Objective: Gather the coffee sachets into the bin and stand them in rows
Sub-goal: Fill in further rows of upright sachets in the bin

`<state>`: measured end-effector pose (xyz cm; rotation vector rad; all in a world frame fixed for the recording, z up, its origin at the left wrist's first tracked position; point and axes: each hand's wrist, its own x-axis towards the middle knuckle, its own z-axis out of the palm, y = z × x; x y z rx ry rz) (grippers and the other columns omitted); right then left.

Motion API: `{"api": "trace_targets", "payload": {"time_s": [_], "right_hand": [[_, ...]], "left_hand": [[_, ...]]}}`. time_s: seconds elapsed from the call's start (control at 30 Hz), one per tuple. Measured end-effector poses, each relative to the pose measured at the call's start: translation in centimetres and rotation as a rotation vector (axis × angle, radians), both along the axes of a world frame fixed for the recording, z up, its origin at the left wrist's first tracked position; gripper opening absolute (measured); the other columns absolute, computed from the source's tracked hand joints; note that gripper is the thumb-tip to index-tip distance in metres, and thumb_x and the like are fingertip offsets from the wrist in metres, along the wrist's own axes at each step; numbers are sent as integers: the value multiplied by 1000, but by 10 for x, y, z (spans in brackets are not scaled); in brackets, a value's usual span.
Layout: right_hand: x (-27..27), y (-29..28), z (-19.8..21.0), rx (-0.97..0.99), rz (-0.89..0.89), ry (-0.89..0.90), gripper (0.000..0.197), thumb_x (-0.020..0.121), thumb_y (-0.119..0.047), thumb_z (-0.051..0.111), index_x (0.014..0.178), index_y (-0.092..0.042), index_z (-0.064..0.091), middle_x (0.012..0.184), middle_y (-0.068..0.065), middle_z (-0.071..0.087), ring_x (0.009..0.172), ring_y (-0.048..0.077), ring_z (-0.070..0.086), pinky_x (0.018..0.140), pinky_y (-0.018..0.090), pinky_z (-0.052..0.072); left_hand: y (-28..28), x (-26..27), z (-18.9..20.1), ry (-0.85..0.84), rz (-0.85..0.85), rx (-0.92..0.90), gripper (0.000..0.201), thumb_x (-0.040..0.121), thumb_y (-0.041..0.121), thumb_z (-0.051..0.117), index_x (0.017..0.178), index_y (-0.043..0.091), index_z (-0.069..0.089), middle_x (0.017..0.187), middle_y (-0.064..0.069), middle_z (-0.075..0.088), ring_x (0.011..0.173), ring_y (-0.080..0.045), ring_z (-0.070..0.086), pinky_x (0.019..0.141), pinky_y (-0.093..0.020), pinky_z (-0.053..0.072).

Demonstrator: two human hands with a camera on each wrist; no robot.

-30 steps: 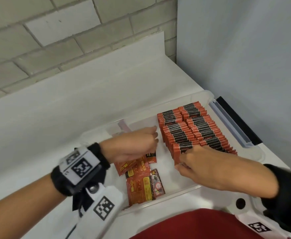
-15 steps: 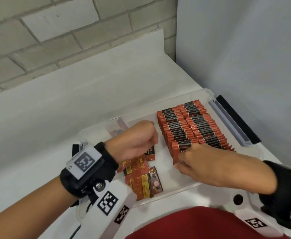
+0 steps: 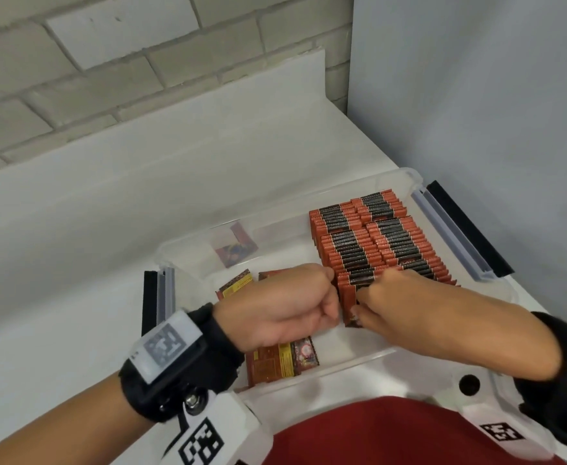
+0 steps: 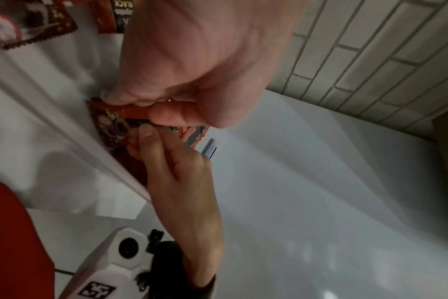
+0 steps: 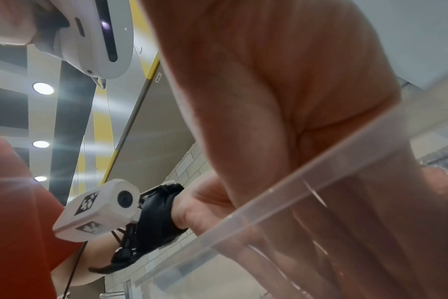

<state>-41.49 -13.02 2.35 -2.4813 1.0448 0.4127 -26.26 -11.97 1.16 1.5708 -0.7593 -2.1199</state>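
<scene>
A clear plastic bin [image 3: 359, 359] sits on the white table. Rows of red and black coffee sachets [image 3: 376, 243] stand upright in its right half. My left hand [image 3: 329, 310] is curled and pinches one sachet [image 3: 349, 303] against the near end of the left row. In the left wrist view that sachet [image 4: 113, 115] sits between my left hand's [image 4: 141, 105] thumb and fingers. My right hand [image 3: 362, 303] grips the near end of the same row, and its fingertips [image 4: 146, 131] touch the pinched sachet. Several loose sachets [image 3: 275, 362] lie flat under my left hand.
Grey and black latches sit on the bin's right side [image 3: 449, 229] and left side [image 3: 161, 297]. A picture label [image 3: 236, 246] shows on the bin's far wall. A brick wall stands behind, and a white panel [image 3: 476, 112] stands close on the right.
My left hand has lifted from the loose sachets and moved right to the near end of the row, meeting my right hand there. The right hand has stayed at the row.
</scene>
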Motion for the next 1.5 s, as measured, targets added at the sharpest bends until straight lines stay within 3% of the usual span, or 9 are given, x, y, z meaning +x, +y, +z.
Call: {"api": "trace_targets", "payload": {"time_s": [0.17, 0.3, 0.43, 0.57, 0.77, 0.87, 1.0, 1.23, 1.5], "right_hand": [[1, -6, 14, 101, -12, -12, 32, 102, -34, 37, 80, -20, 56, 82, -3, 62, 72, 12, 60, 65, 22, 47], [8, -11, 19, 243, -52, -203, 23, 99, -39, 43, 94, -28, 62, 84, -10, 66, 76, 5, 63, 74, 26, 53], [28, -8, 12, 420, -18, -146, 40, 98, -46, 41, 135, -30, 42, 121, -3, 63, 106, 9, 60, 95, 32, 49], [45, -8, 1, 454, 3, -126, 61, 100, -38, 43, 151, -27, 11, 155, -4, 20, 131, 11, 35, 102, 22, 31], [62, -8, -13, 424, -7, 23, 76, 100, -47, 37, 152, -26, -13, 157, 8, -26, 147, 26, -16, 118, 38, 5], [66, -7, -16, 433, 18, 47, 69, 99, -50, 36, 154, -22, 4, 158, 12, -23, 147, 26, -16, 120, 42, 6], [68, -2, -16, 424, 40, 26, 47, 98, -50, 38, 133, -19, 38, 143, 4, 30, 136, 21, 27, 109, 42, 34], [71, -2, -23, 405, 5, -40, 79, 99, -39, 47, 152, -22, -8, 158, 1, -21, 147, 17, -7, 118, 34, 13], [74, 0, -30, 328, -12, -50, 89, 94, -35, 56, 151, -20, -10, 154, 3, 2, 142, 20, 1, 117, 33, 15]], "left_hand": [[-5, 19, 8, -122, -5, -44, 46, 84, -22, 31, 109, 13, 48, 91, -8, 47, 93, -14, 46, 79, -20, 40], [-10, 59, 26, -436, -218, -202, 66, 88, -13, 42, 147, 16, 33, 150, -2, 36, 139, -15, 32, 101, -22, 40], [-14, 84, 32, -762, -465, -249, 59, 93, 0, 41, 147, 25, 35, 159, 3, 22, 145, -15, 19, 100, -18, 25], [-10, 88, 26, -809, -646, -189, 59, 98, 7, 40, 152, 20, 21, 161, 2, 15, 147, -17, 13, 113, -28, 18], [-2, 94, 29, -672, -811, -178, 45, 99, 13, 47, 143, 20, 38, 142, 2, 48, 112, 1, 52, 89, -8, 42], [2, 98, 32, -626, -909, -163, 62, 95, 15, 57, 147, 27, 26, 126, 18, 46, 94, 13, 45, 67, 9, 33], [11, 103, 27, -683, -1119, -156, 100, 81, 23, 76, 151, 30, 6, 142, 12, 36, 129, -7, 36, 92, -2, 34], [11, 102, 13, -775, -1288, -179, 133, 74, 29, 82, 145, 32, -29, 145, 7, 22, 134, -20, 35, 108, -33, 39], [12, 105, 16, -742, -1329, -215, 139, 71, 32, 84, 140, 37, -37, 147, 6, 15, 133, -22, 36, 107, -37, 41]]}}
